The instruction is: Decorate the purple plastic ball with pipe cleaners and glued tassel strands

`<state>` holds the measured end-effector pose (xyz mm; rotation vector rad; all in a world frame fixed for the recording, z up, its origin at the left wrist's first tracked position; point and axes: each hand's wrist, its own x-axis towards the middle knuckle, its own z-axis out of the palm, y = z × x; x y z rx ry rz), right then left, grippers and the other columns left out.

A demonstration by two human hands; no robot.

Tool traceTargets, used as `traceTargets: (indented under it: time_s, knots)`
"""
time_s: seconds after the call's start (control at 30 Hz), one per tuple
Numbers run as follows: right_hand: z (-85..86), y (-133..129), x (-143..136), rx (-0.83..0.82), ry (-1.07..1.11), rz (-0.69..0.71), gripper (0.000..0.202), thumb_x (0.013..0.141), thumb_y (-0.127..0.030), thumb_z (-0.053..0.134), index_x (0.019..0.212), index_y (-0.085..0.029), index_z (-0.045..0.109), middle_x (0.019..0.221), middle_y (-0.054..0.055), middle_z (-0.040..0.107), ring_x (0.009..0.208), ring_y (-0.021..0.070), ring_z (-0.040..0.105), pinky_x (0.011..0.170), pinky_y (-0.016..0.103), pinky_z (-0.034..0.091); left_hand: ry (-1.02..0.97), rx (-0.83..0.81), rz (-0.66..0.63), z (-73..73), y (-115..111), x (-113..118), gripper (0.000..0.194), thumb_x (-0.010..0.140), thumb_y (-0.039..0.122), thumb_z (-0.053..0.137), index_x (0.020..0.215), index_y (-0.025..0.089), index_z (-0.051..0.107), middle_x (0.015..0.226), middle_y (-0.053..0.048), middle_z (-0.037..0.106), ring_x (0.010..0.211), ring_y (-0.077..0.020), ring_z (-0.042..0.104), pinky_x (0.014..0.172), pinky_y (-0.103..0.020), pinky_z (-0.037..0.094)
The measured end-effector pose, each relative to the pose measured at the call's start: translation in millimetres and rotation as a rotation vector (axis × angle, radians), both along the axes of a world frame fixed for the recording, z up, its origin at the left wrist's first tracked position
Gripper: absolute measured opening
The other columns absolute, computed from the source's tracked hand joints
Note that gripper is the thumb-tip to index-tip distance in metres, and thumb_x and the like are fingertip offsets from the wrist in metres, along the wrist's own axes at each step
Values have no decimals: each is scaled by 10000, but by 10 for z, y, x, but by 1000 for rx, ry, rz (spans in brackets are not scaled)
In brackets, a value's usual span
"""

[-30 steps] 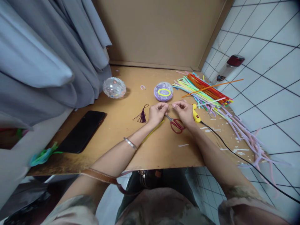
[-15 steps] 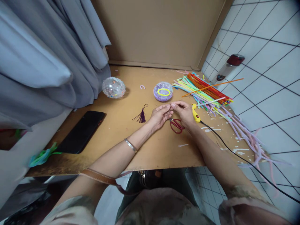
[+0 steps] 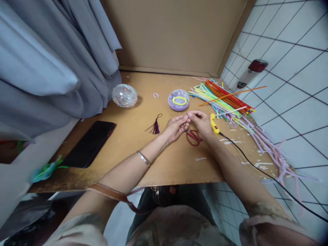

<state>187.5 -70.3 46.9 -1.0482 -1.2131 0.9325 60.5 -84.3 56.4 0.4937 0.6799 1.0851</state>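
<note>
Over the middle of the table, my left hand point(image 3: 177, 127) and my right hand point(image 3: 201, 122) meet at the fingertips. Both are closed in a pinch, and whatever sits between the fingers is too small to make out. Partly under my right hand lie red-handled scissors point(image 3: 193, 138). Just right of that hand is a yellow glue gun point(image 3: 214, 124) with a black cord. A purple tassel point(image 3: 155, 127) rests left of my left hand. Beyond my fingers stands a purple, clear-topped ball point(image 3: 178, 104) with a yellow ring point(image 3: 179, 100) on it.
Colourful pipe cleaners point(image 3: 225, 97) are heaped at the back right, with lilac ones trailing along the right edge. A clear dome point(image 3: 124, 95) and a small lilac curl point(image 3: 156, 95) sit at the back. A black phone point(image 3: 89, 144) lies left, near a grey curtain point(image 3: 58, 61). A red-capped bottle point(image 3: 249, 73) stands by the tiled wall.
</note>
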Motion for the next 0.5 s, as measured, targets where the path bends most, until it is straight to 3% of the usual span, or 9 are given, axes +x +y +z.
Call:
traceTargets:
  time_s: [0.17,0.27,0.33,0.4,0.5]
  knots:
    - [26,52,97,52,-137,-78,353,724,-565,753,774,-220,697,740,8,683,733,174,617,772,355,523,1,72,4,-26,23,-6,180,810,125,784,730,111,624,607,32,646,478,-14,553,500,-125,441]
    - [153,54,265,179,-531,-336,348,877,-529,583,795,-208,691,779,50,668,807,210,613,806,378,504,54,105,37,-42,40,-13,235,767,180,833,721,120,611,591,40,636,473,-14,538,492,-122,422]
    - [263,22,360,167,-873,-535,359,943,-453,489,855,-181,707,923,120,694,929,257,624,890,429,475,97,112,70,-50,49,-16,243,756,194,841,718,123,612,589,43,633,469,-13,528,487,-124,409]
    - [361,-20,412,14,-1193,-610,397,951,-450,497,963,-125,725,1066,206,700,1035,321,633,946,484,446,137,131,107,-54,57,-18,226,761,188,830,717,124,618,591,43,632,464,-15,516,483,-133,399]
    - [452,-60,427,-344,-1491,-544,524,908,-543,587,1059,-63,735,1115,279,707,1068,386,666,927,503,465,188,161,163,-53,66,-23,193,780,164,796,707,125,621,593,40,631,453,-19,499,480,-148,391]
